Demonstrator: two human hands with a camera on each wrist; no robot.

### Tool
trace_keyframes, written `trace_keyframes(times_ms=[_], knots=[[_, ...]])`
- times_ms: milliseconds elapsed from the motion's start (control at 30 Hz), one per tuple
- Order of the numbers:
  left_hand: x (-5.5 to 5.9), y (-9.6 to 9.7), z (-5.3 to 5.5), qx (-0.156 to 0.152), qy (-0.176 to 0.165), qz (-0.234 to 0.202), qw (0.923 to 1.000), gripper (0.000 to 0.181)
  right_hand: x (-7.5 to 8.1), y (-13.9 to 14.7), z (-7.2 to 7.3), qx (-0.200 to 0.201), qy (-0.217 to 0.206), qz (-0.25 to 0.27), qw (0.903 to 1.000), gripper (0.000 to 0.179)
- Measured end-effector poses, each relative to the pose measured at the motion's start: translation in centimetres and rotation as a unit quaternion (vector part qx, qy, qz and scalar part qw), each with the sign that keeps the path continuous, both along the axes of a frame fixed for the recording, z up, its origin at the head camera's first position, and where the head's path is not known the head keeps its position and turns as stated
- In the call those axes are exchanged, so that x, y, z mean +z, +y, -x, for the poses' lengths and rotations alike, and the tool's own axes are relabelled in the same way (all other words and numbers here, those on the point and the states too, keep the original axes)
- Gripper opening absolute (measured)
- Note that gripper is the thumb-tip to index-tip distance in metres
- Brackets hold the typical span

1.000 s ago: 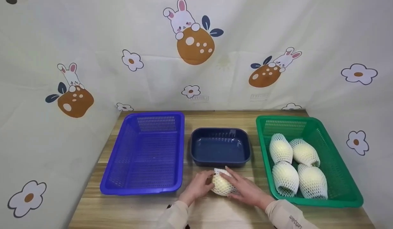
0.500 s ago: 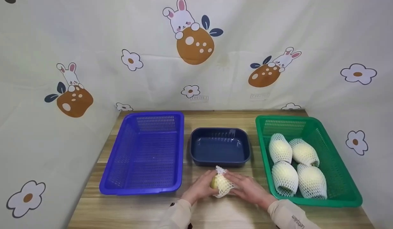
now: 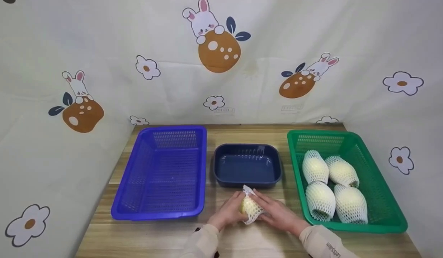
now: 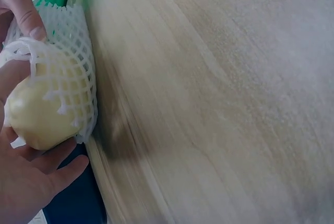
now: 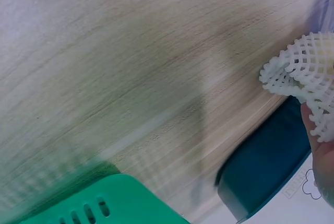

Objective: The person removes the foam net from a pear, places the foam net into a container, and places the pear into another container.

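Observation:
A pale yellow fruit [image 4: 42, 114] is partly out of its white foam net sleeve [image 3: 254, 210] just above the table, in front of the dark blue basin. My left hand [image 3: 227, 212] holds the fruit, its thumb over the bare side and its fingers spread beneath, as the left wrist view shows. From the other side my right hand [image 3: 278, 214] grips the net, with a fingertip pressing its edge in the left wrist view. The net's loose end flares out in the right wrist view. Much of the fruit is hidden by the net and fingers.
Behind the hands stands a dark blue basin [image 3: 247, 174]. A blue basket [image 3: 158, 216] is at the left. On the right, a green basket [image 3: 382, 200] holds several netted fruits [image 3: 315, 167]. A patterned curtain [image 3: 171, 89] hangs behind the wooden table [image 3: 149, 238].
The left hand has moved from the net's edge to round the fruit. The net has slid rightward off the fruit's left side, and its loose end now sticks up.

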State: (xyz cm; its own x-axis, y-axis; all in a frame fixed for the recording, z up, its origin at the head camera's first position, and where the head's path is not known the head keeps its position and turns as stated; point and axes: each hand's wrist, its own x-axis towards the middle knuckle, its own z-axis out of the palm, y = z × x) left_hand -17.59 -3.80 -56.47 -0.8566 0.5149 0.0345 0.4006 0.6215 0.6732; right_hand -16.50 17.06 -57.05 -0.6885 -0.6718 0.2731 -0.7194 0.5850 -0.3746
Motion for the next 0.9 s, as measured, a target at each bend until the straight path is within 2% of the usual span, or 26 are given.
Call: trace_keyframes(times_ms=[200,400,567,767,900], knots=[[0.1,0.0,-0.2,0.015,0.004,0.008,0.9999,0.070,0.1,0.2,0.0,0.019,0.032,0.029,0.9989,0.059],[0.6,-0.2,-0.6,0.027,-0.016,0.019,0.9993,0.080,0.5,0.2,-0.1,0.035,0.037,0.041,0.9979,0.056],[1.1,-0.4,-0.7,0.018,-0.019,0.018,0.9995,0.081,1.1,0.4,-0.1,0.050,0.042,0.057,0.9962,0.052],[1.3,-0.5,-0.6,-0.008,0.012,0.027,0.9995,0.076,1.3,0.6,-0.1,0.056,0.055,0.066,0.9947,0.046],[1.1,-0.5,-0.6,-0.009,0.020,0.016,0.9996,0.069,1.3,0.6,-0.1,0.051,0.056,0.061,0.9952,0.043]])
